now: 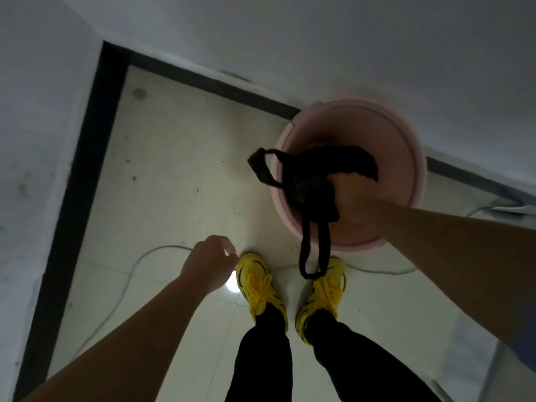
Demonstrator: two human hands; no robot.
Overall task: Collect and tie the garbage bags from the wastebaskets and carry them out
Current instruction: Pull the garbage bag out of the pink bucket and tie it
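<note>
head view: the step in hand looks like lifting the black garbage bag (311, 181) out of the pink wastebasket (407, 146). it likely goes best if the bag comes straight up and both handle loops are gathered before tying, so nothing spills over the rim. one handle loop (314, 250) hangs over the near rim just left of the right forearm, down towards the yellow shoes (259, 285). the other loop (262, 166) sticks out over the rim farther left of the right hand (352, 195). the free hand could catch the two loops and bring them together.

the right hand reaches down inside the wastebasket and seems to clutch the bunched black plastic. its fingers are blurred and partly hidden by the bag, so the exact grip is hard to read. the left hand (210, 264) hangs well left of the basket, just beside the left shoe, fingers loosely curled, holding nothing. a pale cable (136, 265) lies on the floor beyond it.
</note>
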